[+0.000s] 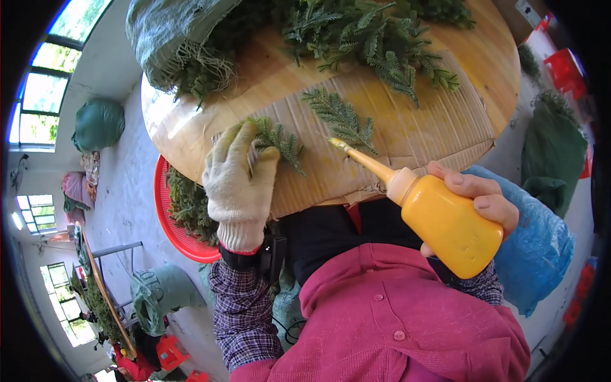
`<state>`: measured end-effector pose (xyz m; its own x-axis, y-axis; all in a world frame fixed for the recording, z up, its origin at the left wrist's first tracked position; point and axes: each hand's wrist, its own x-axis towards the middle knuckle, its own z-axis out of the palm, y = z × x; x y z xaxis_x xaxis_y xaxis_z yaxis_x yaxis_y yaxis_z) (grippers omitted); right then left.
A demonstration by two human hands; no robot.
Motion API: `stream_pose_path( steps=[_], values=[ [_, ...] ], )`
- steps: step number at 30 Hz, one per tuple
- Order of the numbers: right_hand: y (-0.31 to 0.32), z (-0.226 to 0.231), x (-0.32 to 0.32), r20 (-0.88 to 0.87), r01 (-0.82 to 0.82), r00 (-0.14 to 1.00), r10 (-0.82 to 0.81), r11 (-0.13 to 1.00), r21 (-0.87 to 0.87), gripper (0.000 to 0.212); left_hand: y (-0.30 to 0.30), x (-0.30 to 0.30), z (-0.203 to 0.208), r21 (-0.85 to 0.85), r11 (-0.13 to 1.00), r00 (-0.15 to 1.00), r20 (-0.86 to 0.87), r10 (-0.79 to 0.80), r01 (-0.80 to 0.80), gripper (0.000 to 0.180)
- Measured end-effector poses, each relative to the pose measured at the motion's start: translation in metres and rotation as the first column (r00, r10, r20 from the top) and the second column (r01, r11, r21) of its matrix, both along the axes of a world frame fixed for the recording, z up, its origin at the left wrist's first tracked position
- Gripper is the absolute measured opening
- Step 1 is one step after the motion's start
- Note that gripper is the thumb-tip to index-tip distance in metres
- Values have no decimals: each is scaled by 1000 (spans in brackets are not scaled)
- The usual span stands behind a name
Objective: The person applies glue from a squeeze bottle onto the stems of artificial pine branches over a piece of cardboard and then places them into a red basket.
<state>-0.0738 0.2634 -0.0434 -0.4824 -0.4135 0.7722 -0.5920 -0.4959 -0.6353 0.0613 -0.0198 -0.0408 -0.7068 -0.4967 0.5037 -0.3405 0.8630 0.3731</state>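
My left hand (238,188), in a whitish knit glove with yellowed fingertips, pinches a small green fir sprig (284,146) over the left part of a corrugated cardboard sheet (305,186). In my bare right hand (484,198) is a yellow squeeze bottle (453,226), tilted with its long nozzle (366,162) pointing up and left. The nozzle's tip ends beside another fir sprig (342,119) lying on the cardboard; whether they touch I cannot tell. Yellow stains mark the cardboard. My left fingers partly hide the base of the held sprig.
The cardboard lies on a round wooden table (168,130). Piled fir branches (375,41) cover its far side, beside a pale woven sack (162,41). A red basket (161,213) of greenery stands at the table's left; blue plastic sheeting (538,251) is at my right.
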Motion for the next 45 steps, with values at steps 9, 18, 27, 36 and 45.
stream_pose_path(
  steps=[9, 18, 27, 36, 45],
  values=[
    [-28, -1, 3, -92, -129, 986, 139, 985, 112, 82, 6, -11, -5, -89, 995, 989, 141, 50, -37, 52],
    [-68, -11, 10, -124, -90, 987, 101, 991, 95, 50, 8, -11, -11, -151, 988, 989, 131, 63, -43, 52],
    [-86, -15, 7, -184, -75, 979, 92, 992, 97, 53, 6, -10, -10, -134, 991, 995, 94, 12, 0, 52],
    [-93, -17, 6, -199, -5, 979, 28, 993, 115, 52, 6, -11, -10, -116, 993, 996, 87, 8, 2, 52],
    [-94, -15, 8, -217, -15, 975, 43, 992, 126, 52, 7, -10, -10, -115, 993, 995, 95, 17, -6, 52]
  ],
)
